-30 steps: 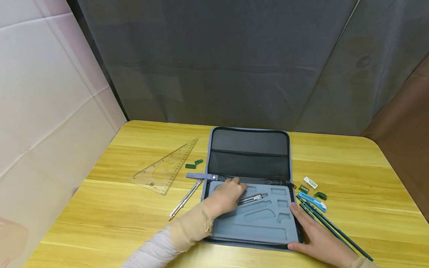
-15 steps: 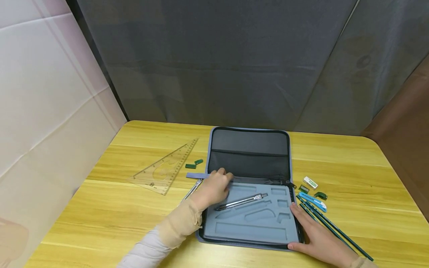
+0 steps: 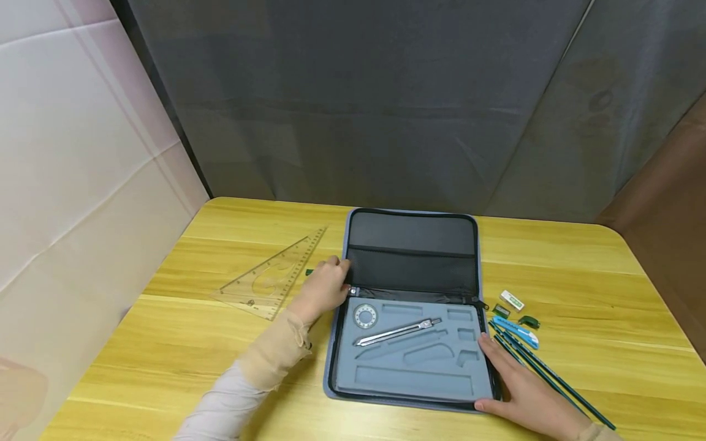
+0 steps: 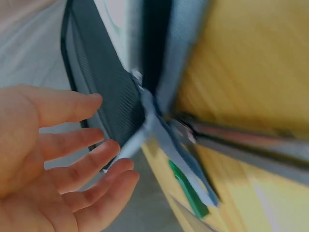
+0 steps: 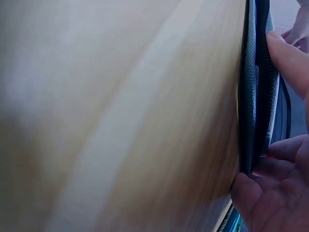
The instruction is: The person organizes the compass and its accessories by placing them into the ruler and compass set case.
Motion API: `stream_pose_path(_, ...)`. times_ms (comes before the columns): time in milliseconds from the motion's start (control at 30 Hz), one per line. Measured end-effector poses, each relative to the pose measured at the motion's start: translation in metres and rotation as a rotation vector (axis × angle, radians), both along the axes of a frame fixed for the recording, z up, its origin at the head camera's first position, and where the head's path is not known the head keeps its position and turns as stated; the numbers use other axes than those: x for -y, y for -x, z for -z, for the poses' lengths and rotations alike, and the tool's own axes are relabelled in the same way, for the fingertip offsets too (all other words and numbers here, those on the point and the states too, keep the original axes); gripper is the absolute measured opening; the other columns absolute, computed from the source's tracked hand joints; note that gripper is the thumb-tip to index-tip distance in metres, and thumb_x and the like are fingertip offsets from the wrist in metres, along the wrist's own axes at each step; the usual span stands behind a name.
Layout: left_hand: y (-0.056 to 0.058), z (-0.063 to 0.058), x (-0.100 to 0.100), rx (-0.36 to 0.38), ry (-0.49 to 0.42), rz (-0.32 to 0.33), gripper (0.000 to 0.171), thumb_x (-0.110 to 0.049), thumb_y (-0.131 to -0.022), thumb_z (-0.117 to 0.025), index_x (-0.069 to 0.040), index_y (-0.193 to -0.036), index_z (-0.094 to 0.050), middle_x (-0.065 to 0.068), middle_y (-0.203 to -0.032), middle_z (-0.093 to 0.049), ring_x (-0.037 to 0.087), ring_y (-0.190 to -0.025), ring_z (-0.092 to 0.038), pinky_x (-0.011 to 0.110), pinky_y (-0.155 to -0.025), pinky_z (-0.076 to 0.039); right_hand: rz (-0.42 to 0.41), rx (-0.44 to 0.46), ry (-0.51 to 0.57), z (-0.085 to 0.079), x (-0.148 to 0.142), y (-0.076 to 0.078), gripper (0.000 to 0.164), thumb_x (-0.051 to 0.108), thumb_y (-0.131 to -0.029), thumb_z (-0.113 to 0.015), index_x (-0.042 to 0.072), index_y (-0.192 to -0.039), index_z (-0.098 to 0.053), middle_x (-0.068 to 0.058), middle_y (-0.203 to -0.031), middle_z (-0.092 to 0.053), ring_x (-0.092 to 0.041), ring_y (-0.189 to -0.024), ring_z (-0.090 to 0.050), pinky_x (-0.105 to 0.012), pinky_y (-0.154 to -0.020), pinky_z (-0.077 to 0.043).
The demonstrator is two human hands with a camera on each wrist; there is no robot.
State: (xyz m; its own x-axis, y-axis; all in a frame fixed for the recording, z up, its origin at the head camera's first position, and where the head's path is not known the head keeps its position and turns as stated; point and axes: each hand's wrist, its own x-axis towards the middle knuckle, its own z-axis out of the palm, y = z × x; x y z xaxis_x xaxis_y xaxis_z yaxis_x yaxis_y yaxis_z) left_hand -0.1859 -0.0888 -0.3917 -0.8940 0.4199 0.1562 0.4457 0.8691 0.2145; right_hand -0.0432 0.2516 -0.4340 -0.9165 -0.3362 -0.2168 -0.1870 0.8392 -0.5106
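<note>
- I'd judge the step in hand as fetching: the left hand [image 3: 325, 288] is beside a green piece [image 4: 188, 188], and the next move would call for a thumb-and-finger pinch.
- Left fingers loosely bent, slightly spread, holding nothing; right hand [image 3: 521, 392] rests thumb and forefinger spread at the case's near right corner.
- One case [image 3: 326, 373], open, lid toward the desk's [image 3: 138, 343] far edge; its tray [image 3: 397, 361] carries one compass [image 3: 397, 332], one ring [image 3: 356, 317].
- Toward the desk's left edge: one set square [image 3: 250, 302]; one metal instrument [image 4: 251, 145].
- Toward its right edge: one eraser [image 3: 512, 300], two green bits [image 3: 501, 310], one blue cutter [image 3: 516, 332], at least three pencils [image 3: 558, 378].
</note>
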Motion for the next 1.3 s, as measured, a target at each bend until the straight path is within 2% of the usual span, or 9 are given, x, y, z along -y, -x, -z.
stream_pose_path(100,0.005,0.004,0.007,-0.016,-0.014,-0.026,0.033,-0.005,-0.073,-0.068,0.004,-0.103,-0.06,0.019,-0.087,-0.056,0.035,-0.073,-0.056,0.042,-0.062,-0.049,-0.008,-0.018,-0.006,0.0,0.0,0.0,0.097,0.067,-0.072,-0.055,0.019,-0.147,-0.015,-0.012,-0.149,-0.019,-0.033,-0.131,-0.028,-0.049,-0.091,-0.039)
stream_pose_path(233,0.012,0.008,0.015,-0.028,-0.017,-0.025,0.029,-0.004,-0.071,-0.069,0.005,-0.097,-0.061,0.02,-0.087,-0.057,0.035,-0.073,-0.056,0.042,-0.065,-0.049,-0.015,-0.042,-0.017,0.0,0.0,-0.001,0.096,0.067,-0.073,-0.055,0.018,-0.146,-0.017,-0.012,-0.149,-0.02,-0.032,-0.13,-0.03,-0.048,-0.09,-0.04)
stream_pose_path(467,0.019,0.009,0.03,0.072,-0.016,-0.047,0.024,0.0,-0.073,-0.067,0.005,-0.095,-0.059,0.02,-0.09,-0.055,0.034,-0.077,-0.056,0.039,-0.069,-0.051,-0.013,-0.03,-0.01,0.0,0.0,0.0,0.097,0.067,-0.073,-0.055,0.017,-0.146,-0.017,-0.013,-0.149,-0.02,-0.034,-0.13,-0.03,-0.05,-0.09,-0.039)
stream_pose_path(600,0.023,0.01,0.038,0.075,0.007,-0.071,0.024,0.0,-0.072,-0.068,0.005,-0.094,-0.06,0.021,-0.09,-0.057,0.034,-0.076,-0.057,0.04,-0.069,-0.052,-0.014,-0.037,-0.017,0.0,0.0,0.0,0.097,0.067,-0.072,-0.054,0.018,-0.147,-0.016,-0.013,-0.149,-0.02,-0.033,-0.131,-0.029,-0.049,-0.091,-0.039)
stream_pose_path(867,0.032,0.016,0.048,0.132,0.016,-0.114,0.025,-0.002,-0.071,-0.07,0.004,-0.094,-0.059,0.019,-0.09,-0.057,0.033,-0.081,-0.057,0.042,-0.075,-0.049,-0.013,-0.044,-0.024,0.0,0.0,-0.001,0.097,0.067,-0.072,-0.055,0.018,-0.147,-0.016,-0.012,-0.149,-0.02,-0.031,-0.131,-0.028,-0.048,-0.091,-0.039)
stream_pose_path(1133,0.036,0.019,0.052,0.137,0.021,-0.088,0.023,-0.001,-0.071,-0.07,0.003,-0.091,-0.06,0.017,-0.088,-0.058,0.033,-0.082,-0.057,0.042,-0.076,-0.049,-0.01,-0.018,-0.004,-0.001,-0.001,-0.001,0.096,0.067,-0.073,-0.054,0.018,-0.147,-0.016,-0.013,-0.149,-0.019,-0.034,-0.131,-0.029,-0.05,-0.091,-0.039)
stream_pose_path(1300,0.037,0.021,0.053,0.106,0.024,-0.06,0.018,0.002,-0.07,-0.068,0.002,-0.087,-0.062,0.015,-0.084,-0.061,0.031,-0.08,-0.058,0.041,-0.076,-0.049,-0.004,0.001,-0.002,-0.001,-0.001,-0.001,0.097,0.067,-0.072,-0.055,0.019,-0.147,-0.014,-0.013,-0.149,-0.018,-0.035,-0.131,-0.028,-0.05,-0.091,-0.039)
